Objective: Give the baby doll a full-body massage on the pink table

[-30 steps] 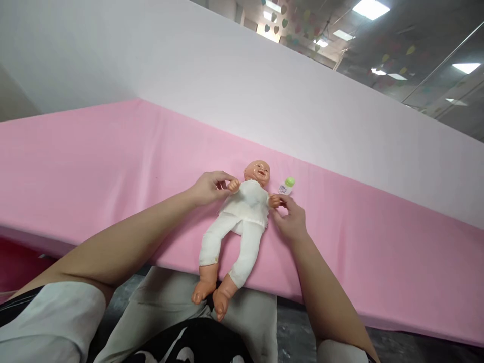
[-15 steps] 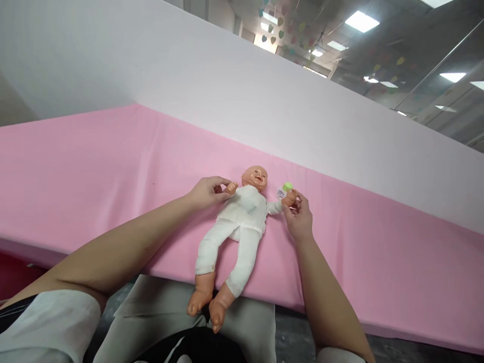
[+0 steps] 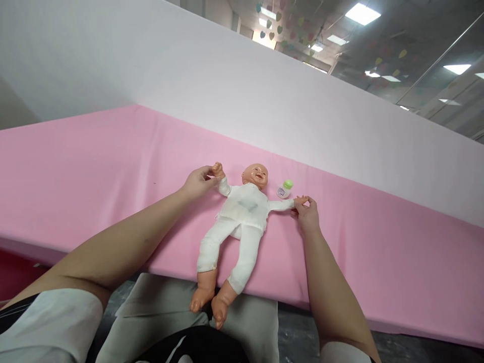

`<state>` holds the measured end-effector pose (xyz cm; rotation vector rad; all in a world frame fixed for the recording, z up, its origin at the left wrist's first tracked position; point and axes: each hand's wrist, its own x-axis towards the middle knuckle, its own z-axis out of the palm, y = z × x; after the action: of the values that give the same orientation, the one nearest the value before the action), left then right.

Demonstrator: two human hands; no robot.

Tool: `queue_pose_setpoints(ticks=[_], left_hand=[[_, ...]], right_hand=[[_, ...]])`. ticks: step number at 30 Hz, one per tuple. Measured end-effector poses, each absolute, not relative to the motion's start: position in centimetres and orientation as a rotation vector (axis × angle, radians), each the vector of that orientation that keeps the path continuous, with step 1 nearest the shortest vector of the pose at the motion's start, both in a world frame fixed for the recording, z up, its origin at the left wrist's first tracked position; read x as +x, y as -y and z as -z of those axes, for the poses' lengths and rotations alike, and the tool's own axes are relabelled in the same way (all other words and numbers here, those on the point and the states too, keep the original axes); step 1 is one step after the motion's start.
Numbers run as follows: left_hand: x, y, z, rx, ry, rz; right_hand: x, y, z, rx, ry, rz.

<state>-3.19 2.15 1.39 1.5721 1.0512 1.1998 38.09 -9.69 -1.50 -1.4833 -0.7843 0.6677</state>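
A baby doll (image 3: 245, 205) with a white cloth body lies on its back on the pink padded surface, its bare feet hanging over the front edge. My left hand (image 3: 199, 182) is closed on the doll's hand at the left, and that arm bends upward. At the right, my right hand (image 3: 307, 216) pinches the doll's other hand, with that arm stretched out sideways. Just beyond this arm stands a small clear bottle (image 3: 285, 189) with a green cap and a printed label, touched by neither hand.
The pink padded surface (image 3: 397, 252) runs across in front of me. Behind it rises a white wall (image 3: 227, 91), with glass (image 3: 427, 65) above at the right. My legs (image 3: 159, 312) are below the front edge.
Both doll arms have moved outward, away from its body, with my hands on them. The bottle, partly covered before by the doll's hand, now shows fully.
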Motion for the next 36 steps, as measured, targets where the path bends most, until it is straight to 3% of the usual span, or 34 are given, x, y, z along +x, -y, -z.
queue_pose_setpoints(ticks=[5,9,14,22,28,36], left_hand=[[-3.6,-3.7,-0.9,1.235,-1.308,-1.158],[-4.0,-4.2,-1.0,1.099,-1.326,-1.150],[-3.5,-2.0,-1.7,1.636,-1.066,-1.212],[-1.2,2.3,-3.2,2.434,-0.667,-0.913],[-1.1,1.7,-2.4,2.333,-0.864,-0.987],[-3.1,-1.4,-2.1,1.658,-1.293,-1.160]], right_hand=[[37.6,10.0,0.9,-1.552,0.658,-0.768],[36.2,10.6,0.0,-1.471,0.784,-0.604],[32.1,12.5,-1.6,-1.377,1.247,-0.240],[26.6,13.6,-2.0,-1.243,2.153,0.183],[28.0,13.2,-1.9,-1.300,2.022,0.177],[34.7,12.1,-1.2,-1.610,1.189,-0.192]])
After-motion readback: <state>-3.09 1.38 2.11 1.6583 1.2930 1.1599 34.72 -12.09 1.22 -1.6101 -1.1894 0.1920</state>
